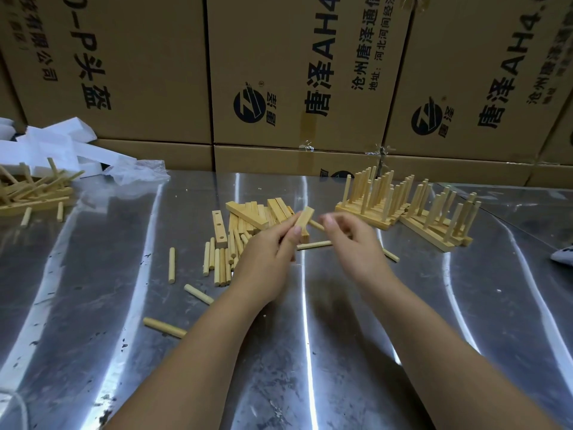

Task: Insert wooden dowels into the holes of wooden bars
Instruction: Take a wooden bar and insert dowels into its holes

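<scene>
Head view, A: what is the left hand (273,252) doing?
B: It is gripping one short wooden bar (304,223), thumb and fingers curling round its lower half. The bar is being held tilted above the metal table (124,274), just in front of the pile of bars (257,212).
A: And the right hand (350,243)?
B: It is hovering just right of that bar with its fingers loosely bent and blurring. I cannot tell whether it is pinching anything.
A: Where are the dowels lying?
B: The loose dowels (220,259) are lying in a cluster left of the left hand, beside a flat bar (220,234) that is showing two holes. One single dowel (313,245) is lying crosswise beneath the hands, and a few more are lying apart, nearer the camera.
A: Any filled ones?
B: The filled bars (366,211) are standing at the right rear, dowels pointing up.
A: Surroundings?
B: Cardboard boxes (279,72) are standing along the back. At far left, a second heap of sticks (28,187) is lying beside white foam pieces (52,144).
</scene>
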